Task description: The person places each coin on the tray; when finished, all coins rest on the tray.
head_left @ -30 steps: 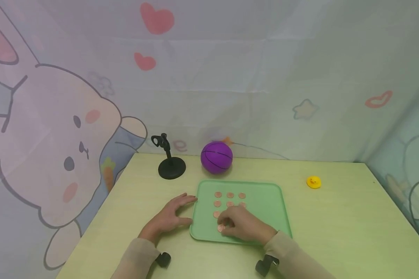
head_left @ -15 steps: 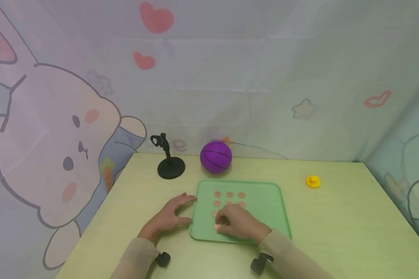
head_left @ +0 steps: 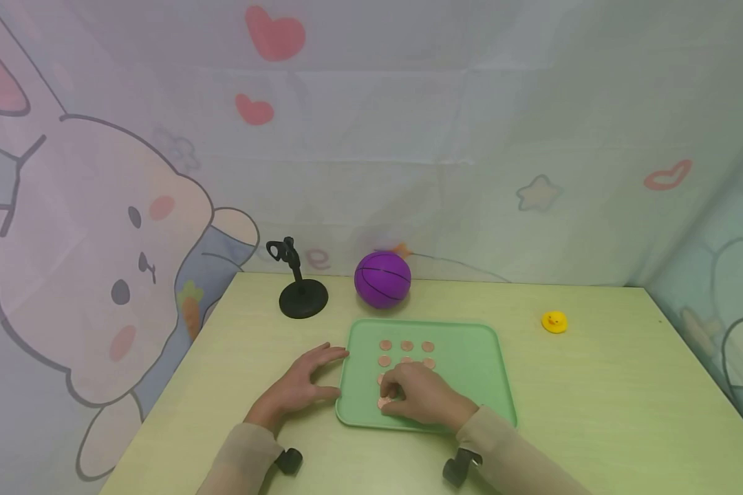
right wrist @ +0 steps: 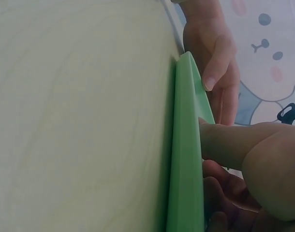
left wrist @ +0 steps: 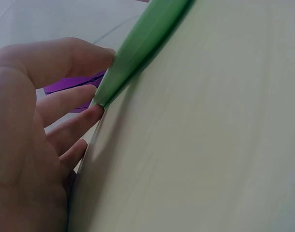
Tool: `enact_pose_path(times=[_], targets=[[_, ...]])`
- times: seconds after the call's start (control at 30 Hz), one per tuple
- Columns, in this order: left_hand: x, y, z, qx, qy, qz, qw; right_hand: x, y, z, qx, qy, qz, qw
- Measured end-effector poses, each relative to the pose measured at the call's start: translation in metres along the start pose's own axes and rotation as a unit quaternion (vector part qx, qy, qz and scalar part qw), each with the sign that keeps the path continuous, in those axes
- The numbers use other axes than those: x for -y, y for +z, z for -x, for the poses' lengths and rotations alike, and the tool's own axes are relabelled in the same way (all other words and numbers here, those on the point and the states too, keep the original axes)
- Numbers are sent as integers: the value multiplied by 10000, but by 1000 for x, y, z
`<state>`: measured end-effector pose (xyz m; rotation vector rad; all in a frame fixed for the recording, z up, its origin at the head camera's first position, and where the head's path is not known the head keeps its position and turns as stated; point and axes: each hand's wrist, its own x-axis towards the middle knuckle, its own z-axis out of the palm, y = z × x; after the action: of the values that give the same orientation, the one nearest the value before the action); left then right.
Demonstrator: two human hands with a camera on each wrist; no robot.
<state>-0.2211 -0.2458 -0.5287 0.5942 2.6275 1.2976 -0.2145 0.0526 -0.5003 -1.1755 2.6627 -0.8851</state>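
Observation:
A light green tray (head_left: 477,378) lies on the table, bearing several copper-coloured coins (head_left: 386,345) in rows on its left half. Over the tray's front part, my right hand (head_left: 430,399) pinches one coin (head_left: 383,403) between thumb and curled fingers, down at the tray's surface near its front left. That hand covers part of the rows behind it. My left hand (head_left: 303,381) rests at the tray's left edge, fingers and thumb spread and fairly straight. In the left wrist view, its fingertips touch the tray's green rim (left wrist: 133,53). The right wrist view hides the coins behind the tray wall (right wrist: 186,159).
Behind the tray sit a purple ball (head_left: 382,280) and a small black stand (head_left: 303,298) with a round base. A yellow rubber duck (head_left: 554,322) is on the right of the table (head_left: 613,385). A printed cloth backdrop (head_left: 371,158) rises along the back edge.
My right hand has slid a little to the left, and the coin at its fingertips has shifted left with it. My left hand has stayed at the tray's edge.

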Motion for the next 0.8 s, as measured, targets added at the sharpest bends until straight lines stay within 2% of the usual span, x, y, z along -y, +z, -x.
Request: enact_pose_path(times=[0.1,0.23,0.3,0.4,0.63,0.8], targets=[[-1,0,0,2,-5,0,10000,-2,0,0,1,21,-15,10000],[-4,1,0,15,-6,1,10000,-6,-6,4,-45,247,-398,9989],[-5,1,0,17,-13,2,10000,-10,-13,8,-178,349,-615,9973],[-5,2,-1,22,-15,0,10000,-15,-29,16,-482,411,-661,9958],[-4,-1,-2,26,-203,39,9998,-48,-65,42,-1365,620,84,9887],[-2,-8,-2,8,-278,59,9996,-74,-89,60,-1649,914,640,9800]])
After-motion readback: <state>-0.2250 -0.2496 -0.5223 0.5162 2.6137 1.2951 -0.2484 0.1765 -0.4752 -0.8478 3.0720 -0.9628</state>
